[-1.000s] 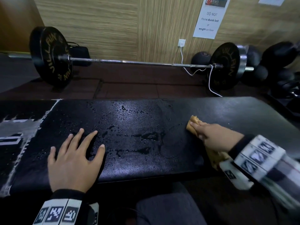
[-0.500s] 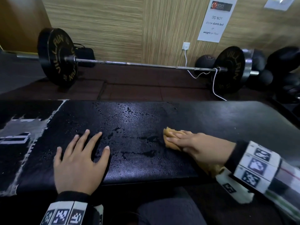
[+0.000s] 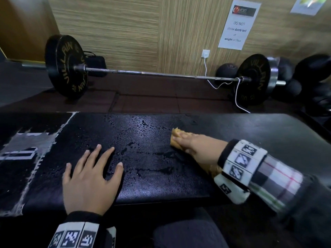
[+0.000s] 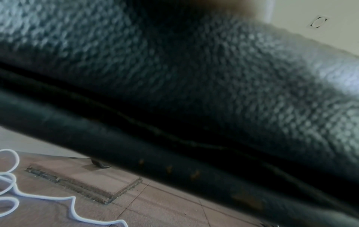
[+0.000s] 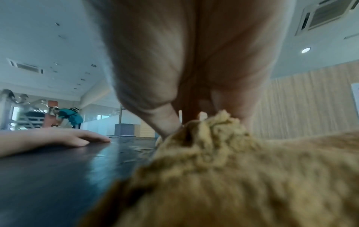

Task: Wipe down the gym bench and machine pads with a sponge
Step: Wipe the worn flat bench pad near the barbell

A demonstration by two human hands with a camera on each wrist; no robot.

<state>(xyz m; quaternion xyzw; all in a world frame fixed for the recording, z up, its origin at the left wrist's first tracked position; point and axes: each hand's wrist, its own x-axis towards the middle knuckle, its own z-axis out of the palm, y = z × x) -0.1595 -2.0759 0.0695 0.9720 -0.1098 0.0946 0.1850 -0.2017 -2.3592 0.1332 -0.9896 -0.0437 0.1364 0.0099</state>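
While the person leaned over the desk (image 3: 179,181), the sponge (image 3: 176,138) lay flat on its black pad, pinned under the fingers of the right hand (image 3: 198,149) — only a tan edge poked out ahead of the fingertips, on the far side of the pad's middle. From the right wrist view the sponge (image 5: 223,169) bunched up under the palm, with the fingers curled down over it. The left hand (image 3: 91,178) rested apart from it, fingers spread straight and flat on the pad near the front edge, holding nothing.

What mattered for the coming stroke, I judged, was this: the pad ran long from left to right, and the beaded water (image 3: 139,133) sat between the two hands, to the left of the sponge. So the right hand was the working one, and its sweep would likely run leftward along that axis toward the braced left hand.
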